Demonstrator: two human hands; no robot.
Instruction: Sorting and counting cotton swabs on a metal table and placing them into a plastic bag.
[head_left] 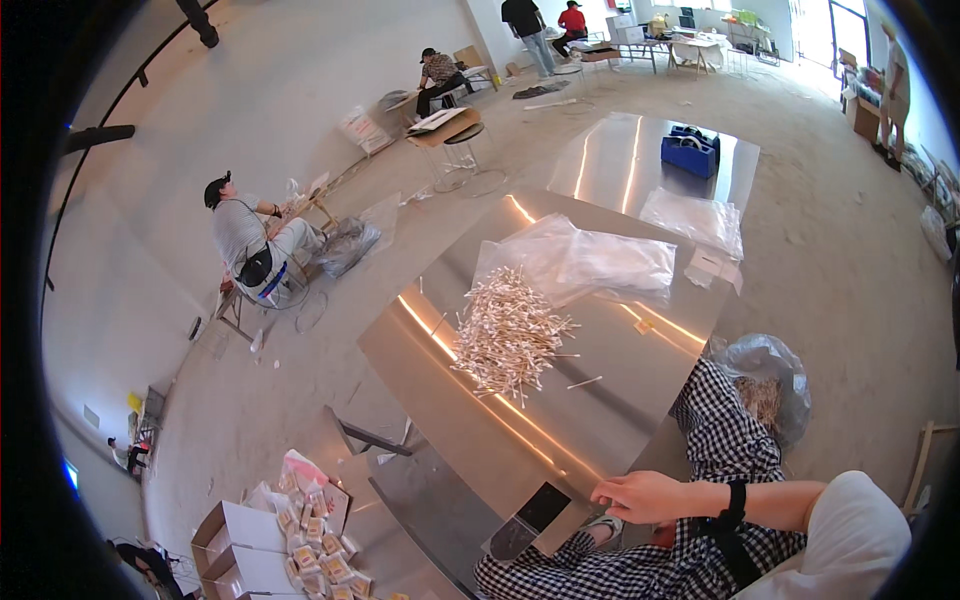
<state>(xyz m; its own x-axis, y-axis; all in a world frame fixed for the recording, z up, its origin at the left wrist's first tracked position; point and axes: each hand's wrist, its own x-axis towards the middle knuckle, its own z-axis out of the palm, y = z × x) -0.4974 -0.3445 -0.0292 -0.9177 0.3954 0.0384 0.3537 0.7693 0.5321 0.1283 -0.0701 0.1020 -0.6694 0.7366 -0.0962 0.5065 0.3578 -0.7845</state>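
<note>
My right hand [640,497], with a black band at the wrist, is at the near edge of the metal table [600,400]. Its fingers are curled together; whatever they hold, if anything, is hidden. Close to it lies a flat device with a dark panel [543,506] at the table corner. A patch of skin below my right forearm may be my left hand, but I cannot tell. A heap of cotton swabs [510,335] covers the table's middle, and a single swab [585,382] lies apart. Clear plastic bags [590,258] lie flat behind the heap.
Beyond, a second metal table [600,165] bears blue tape dispensers [690,152] and more bags [692,220]. An open bag of swabs [765,390] is beside my leg. White boxes [240,535] and several small packets [325,555] are at lower left. A seated person [245,235] works at left.
</note>
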